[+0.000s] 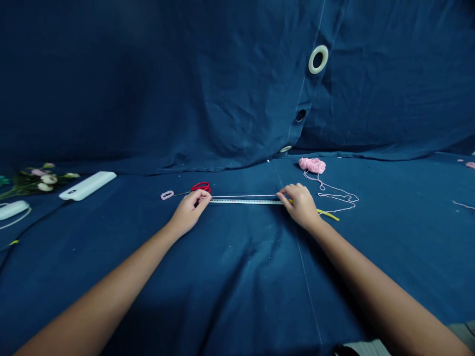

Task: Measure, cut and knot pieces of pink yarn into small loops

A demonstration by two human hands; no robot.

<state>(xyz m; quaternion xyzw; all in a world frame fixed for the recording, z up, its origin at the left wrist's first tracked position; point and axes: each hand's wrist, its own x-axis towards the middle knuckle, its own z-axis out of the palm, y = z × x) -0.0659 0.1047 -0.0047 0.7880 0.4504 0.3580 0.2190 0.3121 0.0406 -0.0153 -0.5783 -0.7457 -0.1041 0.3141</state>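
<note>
Our forearms (122, 282) extend, left hand (188, 211) and right hand (299, 205) pinching yarn (245, 196): already tautened beside the measuring strip (245, 201), remainder loose.

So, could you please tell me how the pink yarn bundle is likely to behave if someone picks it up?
The pink yarn bundle would probably squash softly, since its strands look loosely wound. It is likely light for its size, being apparently all thread. Lifting it may drag the loose strand, which trails from it toward the right hand.
</note>
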